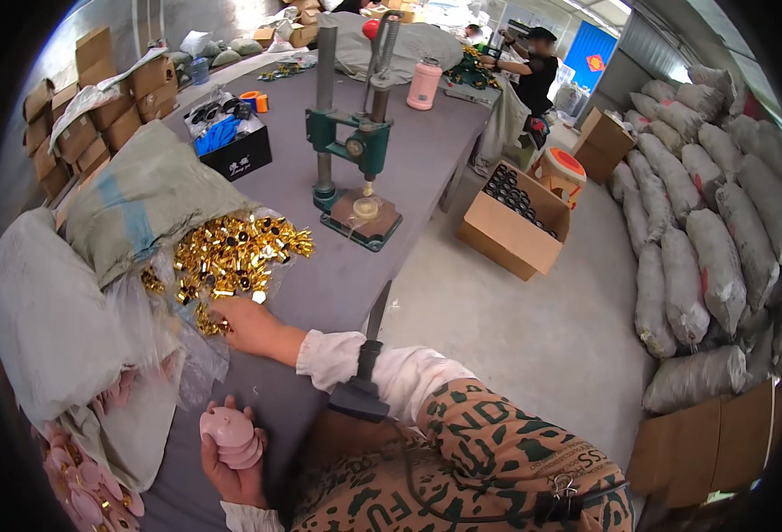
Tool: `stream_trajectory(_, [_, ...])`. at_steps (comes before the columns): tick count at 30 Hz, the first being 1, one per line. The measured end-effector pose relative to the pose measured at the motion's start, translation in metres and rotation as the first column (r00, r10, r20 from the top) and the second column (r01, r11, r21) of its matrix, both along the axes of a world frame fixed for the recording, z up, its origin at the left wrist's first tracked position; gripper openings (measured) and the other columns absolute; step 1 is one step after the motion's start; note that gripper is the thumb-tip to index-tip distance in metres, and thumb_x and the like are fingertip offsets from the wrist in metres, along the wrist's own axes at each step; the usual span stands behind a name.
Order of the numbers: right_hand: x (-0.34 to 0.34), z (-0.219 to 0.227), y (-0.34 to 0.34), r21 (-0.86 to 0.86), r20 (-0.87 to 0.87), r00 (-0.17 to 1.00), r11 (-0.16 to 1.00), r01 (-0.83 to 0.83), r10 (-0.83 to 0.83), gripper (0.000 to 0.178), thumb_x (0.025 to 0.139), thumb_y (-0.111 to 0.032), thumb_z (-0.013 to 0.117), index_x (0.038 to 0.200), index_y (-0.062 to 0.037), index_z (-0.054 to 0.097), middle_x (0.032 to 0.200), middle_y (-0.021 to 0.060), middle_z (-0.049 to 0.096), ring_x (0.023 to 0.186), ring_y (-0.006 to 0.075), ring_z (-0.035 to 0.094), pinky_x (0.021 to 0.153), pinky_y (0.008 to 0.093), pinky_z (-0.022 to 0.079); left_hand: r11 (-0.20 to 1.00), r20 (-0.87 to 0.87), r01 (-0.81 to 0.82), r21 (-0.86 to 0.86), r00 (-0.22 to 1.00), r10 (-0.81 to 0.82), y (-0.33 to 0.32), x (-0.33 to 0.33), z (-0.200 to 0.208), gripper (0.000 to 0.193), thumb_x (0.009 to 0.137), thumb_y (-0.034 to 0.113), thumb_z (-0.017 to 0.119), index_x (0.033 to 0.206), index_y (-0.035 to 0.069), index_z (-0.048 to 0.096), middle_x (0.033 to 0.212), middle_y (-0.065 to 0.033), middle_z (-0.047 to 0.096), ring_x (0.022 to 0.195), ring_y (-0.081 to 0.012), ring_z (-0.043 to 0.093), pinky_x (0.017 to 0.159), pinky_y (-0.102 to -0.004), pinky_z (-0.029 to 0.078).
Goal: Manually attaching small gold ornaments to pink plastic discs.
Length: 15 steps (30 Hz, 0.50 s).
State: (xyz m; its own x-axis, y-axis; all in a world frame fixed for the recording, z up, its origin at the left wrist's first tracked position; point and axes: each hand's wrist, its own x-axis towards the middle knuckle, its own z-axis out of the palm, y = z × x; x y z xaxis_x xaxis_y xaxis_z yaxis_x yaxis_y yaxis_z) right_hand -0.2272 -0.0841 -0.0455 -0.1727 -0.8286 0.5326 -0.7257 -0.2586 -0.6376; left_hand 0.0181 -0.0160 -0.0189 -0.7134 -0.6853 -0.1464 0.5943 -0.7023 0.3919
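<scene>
In my left hand (231, 474) is a short stack of pink rounded plastic lids (233, 436), with the fingers wrapped round its sides. My right hand (254, 328) reaches across to the near edge of a heap of shiny gold-coloured metal caps (231, 253). Its fingers curl down on a few of the gold pieces, and the fingertips are partly hidden among them. The heap spills from a grey woven sack (156, 191) with a blue stripe, over clear plastic film. Beyond it, a green hand press (355, 146) stands on the table with a clear round fixture (366, 208) on its base.
At the lower left, more pink parts (85, 479) lie beside a pale sack (54, 301). A black box (236, 151) and a pink jar (424, 84) stand on the grey table (320, 288). An open carton (511, 230) of black parts sits on the floor. A co-worker (537, 71) stands far off.
</scene>
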Motion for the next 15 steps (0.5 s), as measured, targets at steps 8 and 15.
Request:
stream_trajectory(8, [0.007, 0.002, 0.015, 0.074, 0.194, 0.980, 0.997, 0.015, -0.030, 0.028, 0.072, -0.011, 0.072, 0.097, -0.0025, 0.064, 0.089, 0.0145, 0.064, 0.079, 0.0275, 0.064, 0.068, 0.0370, 0.051, 0.959, 0.163, -0.025, -0.284, 0.984, 0.074, -0.042, -0.036, 0.011, 0.063, 0.086, 0.019, 0.065, 0.140, 0.005, 0.036, 0.133, -0.0106, 0.050, 0.113, -0.0263, 0.057, 0.087, -0.0356, 0.051])
stream_trajectory(15, [0.006, 0.019, 0.045, 0.031, 0.945, 0.317, 0.940, -0.340, 0.084, 0.025, 0.082, -0.001, 0.069, 0.105, 0.0063, 0.062, 0.090, 0.0101, 0.068, 0.080, 0.0158, 0.067, 0.071, 0.0267, 0.057, 0.837, 0.349, 0.162, -0.522, 0.936, 0.037, -0.069, -0.070, 0.019, 0.075, 0.070, 0.017, 0.080, 0.134, 0.002, 0.044, 0.118, -0.0053, 0.054, 0.100, -0.0142, 0.057, 0.086, -0.0262, 0.049])
